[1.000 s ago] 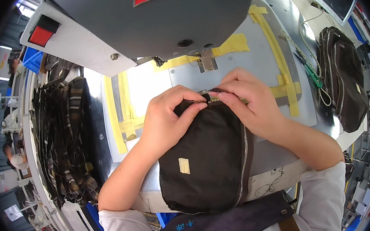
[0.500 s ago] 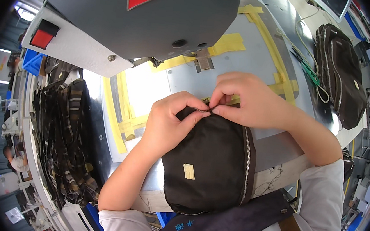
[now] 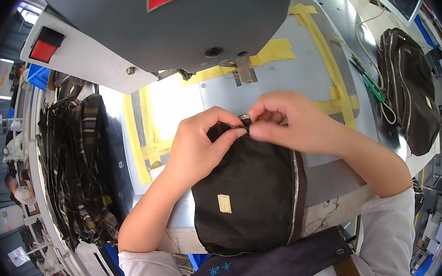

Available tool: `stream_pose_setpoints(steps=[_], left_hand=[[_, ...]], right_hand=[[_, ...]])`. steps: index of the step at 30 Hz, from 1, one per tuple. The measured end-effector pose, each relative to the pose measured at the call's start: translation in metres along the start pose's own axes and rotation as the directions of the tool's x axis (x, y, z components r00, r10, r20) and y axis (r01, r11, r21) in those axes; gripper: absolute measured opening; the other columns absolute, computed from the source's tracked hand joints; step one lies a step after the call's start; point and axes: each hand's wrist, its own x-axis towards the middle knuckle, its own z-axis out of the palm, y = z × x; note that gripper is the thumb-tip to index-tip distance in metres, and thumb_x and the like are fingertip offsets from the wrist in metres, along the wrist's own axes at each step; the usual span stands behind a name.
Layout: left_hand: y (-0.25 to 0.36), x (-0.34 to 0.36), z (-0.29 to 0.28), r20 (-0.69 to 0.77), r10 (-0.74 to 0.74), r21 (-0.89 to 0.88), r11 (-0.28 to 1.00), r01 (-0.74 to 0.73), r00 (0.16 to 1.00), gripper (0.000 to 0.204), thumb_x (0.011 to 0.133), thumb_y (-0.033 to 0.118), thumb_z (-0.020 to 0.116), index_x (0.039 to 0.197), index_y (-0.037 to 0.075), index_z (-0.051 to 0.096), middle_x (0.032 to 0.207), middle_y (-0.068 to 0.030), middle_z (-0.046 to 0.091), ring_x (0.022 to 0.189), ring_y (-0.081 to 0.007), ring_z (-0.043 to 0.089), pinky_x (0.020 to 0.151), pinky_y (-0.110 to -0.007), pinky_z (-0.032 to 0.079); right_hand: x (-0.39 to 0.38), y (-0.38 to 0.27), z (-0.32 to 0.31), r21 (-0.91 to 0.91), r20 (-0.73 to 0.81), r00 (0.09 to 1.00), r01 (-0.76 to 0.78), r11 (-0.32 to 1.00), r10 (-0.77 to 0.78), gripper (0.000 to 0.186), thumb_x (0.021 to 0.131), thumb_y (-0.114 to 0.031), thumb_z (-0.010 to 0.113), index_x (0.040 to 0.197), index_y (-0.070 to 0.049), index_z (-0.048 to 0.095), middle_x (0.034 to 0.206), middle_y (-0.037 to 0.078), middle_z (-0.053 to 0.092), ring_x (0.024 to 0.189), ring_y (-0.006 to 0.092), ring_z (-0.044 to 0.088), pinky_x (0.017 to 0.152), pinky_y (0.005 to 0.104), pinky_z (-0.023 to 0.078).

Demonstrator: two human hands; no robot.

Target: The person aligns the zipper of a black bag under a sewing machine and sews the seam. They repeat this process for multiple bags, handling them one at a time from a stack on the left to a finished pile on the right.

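Two bare hands, one dark brown bag. Left hand (image 3: pixel 195 145): thumb and forefinger pinched shut on the bag's upper edge. Right hand (image 3: pixel 302 123): fingertips bunched just beside the left's, at the same edge; whether they grip cloth cannot be told. Between the two, a small metallic piece (image 3: pixel 244 118), closer to the right fingertips. Bag (image 3: pixel 250 193): lying below the pinch, toward the wearer, long axis running from the fingertips to the body; left hand over its upper left corner, right hand over the upper right and nearer the silver zip (image 3: pixel 295 197) that curves down that side. One pale tag (image 3: pixel 224 203) on its face. Surface: grey plate (image 3: pixel 284 75) edged in yellow tape (image 3: pixel 346 115), a dark grey machine housing (image 3: pixel 163 22) beyond the hands. Right side: a second brown bag (image 3: pixel 418 110), a green-handled tool (image 3: pixel 373 88). Left side: heaped dark and plaid cloth (image 3: pixel 79 162), a blue bin (image 3: pixel 38 78), one co-worker (image 3: pixel 22 193) farther off.
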Motion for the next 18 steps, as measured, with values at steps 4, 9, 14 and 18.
stream_pose_setpoints(steps=[4, 9, 14, 18], left_hand=[[-0.002, 0.001, -0.001, 0.023, -0.038, -0.100, 0.994, 0.040, 0.999, 0.011, 0.081, 0.003, 0.072, 0.089, 0.000, 0.065, 0.080, -0.0070, 0.069, 0.072, -0.0132, 0.064, 0.068, -0.024, 0.050], [-0.002, -0.002, 0.006, -0.089, 0.084, 0.053, 0.995, -0.080, 0.992, 0.012, 0.078, 0.005, 0.074, 0.086, 0.004, 0.066, 0.086, -0.0067, 0.069, 0.074, -0.0170, 0.066, 0.064, -0.025, 0.051], [-0.008, 0.003, 0.002, -0.065, 0.633, 0.455, 0.707, -0.542, 0.772, 0.015, 0.074, 0.006, 0.076, 0.084, 0.008, 0.066, 0.097, -0.0052, 0.069, 0.076, -0.0216, 0.067, 0.058, -0.028, 0.053], [-0.007, 0.005, 0.006, -0.063, 0.689, 0.509, 0.645, -0.570, 0.722, 0.015, 0.074, 0.006, 0.077, 0.084, 0.009, 0.066, 0.098, -0.0054, 0.068, 0.075, -0.0202, 0.066, 0.060, -0.027, 0.052]], right_hand=[[-0.006, 0.000, -0.001, 0.131, 0.021, 0.994, -0.113, 0.985, 0.111, 0.011, 0.089, -0.006, 0.064, 0.097, 0.001, 0.064, 0.092, 0.005, 0.065, 0.085, 0.0085, 0.061, 0.075, 0.0252, 0.050], [-0.003, 0.005, 0.008, 0.137, -0.109, 0.989, -0.089, 0.987, 0.104, 0.019, 0.086, -0.014, 0.066, 0.092, 0.004, 0.066, 0.078, 0.010, 0.068, 0.068, 0.0144, 0.061, 0.064, 0.0290, 0.049], [0.001, 0.003, 0.007, 0.156, -0.141, 0.972, -0.168, 0.973, 0.190, 0.019, 0.086, -0.014, 0.065, 0.090, 0.005, 0.066, 0.076, 0.011, 0.067, 0.067, 0.0152, 0.062, 0.063, 0.0291, 0.049], [0.002, 0.006, 0.011, 0.117, -0.162, 0.981, -0.090, 0.989, 0.108, 0.016, 0.085, -0.013, 0.066, 0.089, 0.003, 0.066, 0.075, 0.011, 0.067, 0.066, 0.0151, 0.062, 0.062, 0.0296, 0.049]])
